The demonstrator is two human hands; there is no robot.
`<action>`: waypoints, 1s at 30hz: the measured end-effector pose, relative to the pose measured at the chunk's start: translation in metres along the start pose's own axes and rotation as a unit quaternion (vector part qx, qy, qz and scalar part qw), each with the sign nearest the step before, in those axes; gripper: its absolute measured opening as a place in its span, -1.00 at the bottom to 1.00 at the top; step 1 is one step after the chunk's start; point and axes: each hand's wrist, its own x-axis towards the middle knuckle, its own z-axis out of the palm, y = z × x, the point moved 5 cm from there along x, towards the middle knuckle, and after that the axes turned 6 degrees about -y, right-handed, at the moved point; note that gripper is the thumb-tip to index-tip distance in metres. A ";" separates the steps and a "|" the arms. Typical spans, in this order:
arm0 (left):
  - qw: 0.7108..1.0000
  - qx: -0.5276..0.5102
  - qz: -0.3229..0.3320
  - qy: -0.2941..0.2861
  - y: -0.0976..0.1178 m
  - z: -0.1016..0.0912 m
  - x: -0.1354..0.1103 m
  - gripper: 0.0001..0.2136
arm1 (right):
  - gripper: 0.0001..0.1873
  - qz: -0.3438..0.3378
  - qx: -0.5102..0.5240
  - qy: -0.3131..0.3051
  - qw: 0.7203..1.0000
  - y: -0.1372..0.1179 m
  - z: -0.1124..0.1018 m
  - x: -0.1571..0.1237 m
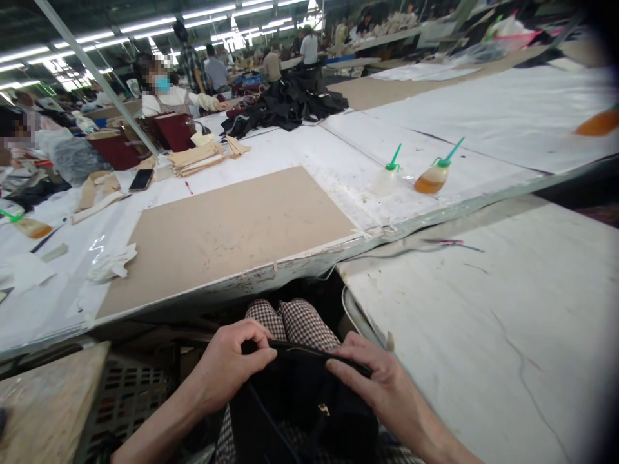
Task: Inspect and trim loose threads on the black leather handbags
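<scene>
A black fabric piece (309, 399) lies over my lap in the head view, with a small gold-coloured metal bit on its front. Its top edge is stretched between my hands. My left hand (242, 351) pinches that edge between thumb and fingers on the left. On the right, my right hand (365, 370) grips the same edge, thumb on the near side and fingers behind. Whether the fabric is a bag or a garment I cannot tell. Checked cloth (294, 319) covers my knees beneath it.
Ahead stands a white-covered table (290, 151) with a brown board (232, 225) on it. Two bottles with green spouts, one an oil bottle (432, 177), stand there. Small snips (449, 243) lie on the right-hand table. A plastic crate (128, 399) is low left. Co-workers sit beyond a black fabric heap (290, 100).
</scene>
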 end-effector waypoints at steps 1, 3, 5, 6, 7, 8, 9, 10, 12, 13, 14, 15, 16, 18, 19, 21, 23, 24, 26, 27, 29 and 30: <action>1.000 0.002 0.004 0.006 -0.001 0.000 0.001 -0.83 | -0.70 -0.002 -0.001 0.002 1.000 0.000 0.001 0.001; 1.000 0.006 0.013 0.013 -0.002 0.000 0.002 -0.82 | -0.71 -0.003 -0.007 0.008 1.000 0.002 0.001 0.003; 1.000 0.011 0.023 0.018 -0.003 0.000 0.004 -0.83 | -0.72 -0.007 -0.013 0.012 1.000 0.002 0.002 0.004; 0.999 0.013 0.027 0.021 -0.003 0.000 0.004 -0.84 | -0.72 -0.009 -0.016 0.012 1.000 0.002 0.002 0.004; 0.999 0.016 0.031 0.023 -0.004 0.001 0.004 -0.84 | -0.72 -0.011 -0.019 0.012 1.000 0.002 0.003 0.004; 0.999 0.018 0.033 0.026 -0.004 0.001 0.004 -0.84 | -0.71 -0.013 -0.022 0.010 1.000 0.002 0.004 0.004; 0.999 0.022 0.033 0.029 -0.004 0.001 0.004 -0.84 | -0.71 -0.014 -0.026 0.008 1.000 0.002 0.004 0.003; 0.999 0.025 0.032 0.033 -0.004 0.001 0.004 -0.84 | -0.72 -0.015 -0.031 0.005 0.999 0.001 0.004 0.003; 0.998 0.030 0.027 0.039 -0.004 0.002 0.003 -0.83 | -0.73 -0.017 -0.042 -0.011 0.999 0.000 0.002 0.005; 0.998 0.031 0.026 0.040 -0.004 0.002 0.003 -0.83 | -0.74 -0.020 -0.046 -0.027 0.998 -0.001 0.001 0.007; 0.998 0.032 0.025 0.041 -0.003 0.003 0.003 -0.83 | -0.75 -0.021 -0.049 -0.050 0.997 -0.003 -0.001 0.009; 0.998 0.032 0.025 0.041 -0.003 0.004 0.003 -0.83 | -0.75 -0.019 -0.048 -0.079 0.996 -0.004 -0.002 0.013; 0.998 0.031 0.026 0.040 -0.002 0.004 0.003 -0.83 | -0.74 -0.015 -0.045 -0.113 0.992 -0.006 -0.002 0.017; 0.998 0.031 0.028 0.042 -0.001 0.006 0.003 -0.82 | -0.71 0.002 -0.033 -0.190 0.981 -0.008 -0.001 0.026; 0.998 0.030 0.028 0.042 -0.001 0.006 0.003 -0.82 | -0.70 0.010 -0.027 -0.230 0.973 -0.010 0.001 0.031; 0.998 0.028 0.028 0.043 -0.002 0.007 0.003 -0.82 | -0.70 0.017 -0.021 -0.298 0.954 -0.012 0.006 0.041; 0.998 0.026 0.028 0.041 -0.003 0.007 0.002 -0.82 | -0.72 0.002 -0.023 -0.336 0.941 -0.016 0.013 0.052; 0.998 0.025 0.028 0.041 -0.004 0.007 0.002 -0.82 | -0.73 -0.012 -0.025 -0.346 0.938 -0.018 0.017 0.058; 0.998 0.025 0.028 0.041 -0.005 0.006 0.002 -0.83 | -0.74 -0.042 -0.032 -0.350 0.935 -0.022 0.025 0.067; 0.998 0.025 0.029 0.042 -0.006 0.006 0.002 -0.83 | -0.74 -0.055 -0.036 -0.349 0.935 -0.023 0.028 0.071; 0.998 0.029 0.030 0.046 -0.007 0.005 0.002 -0.83 | -0.74 -0.069 -0.041 -0.345 0.935 -0.025 0.033 0.076; 0.998 0.031 0.029 0.048 -0.008 0.005 0.002 -0.83 | -0.73 -0.072 -0.041 -0.346 0.935 -0.026 0.035 0.077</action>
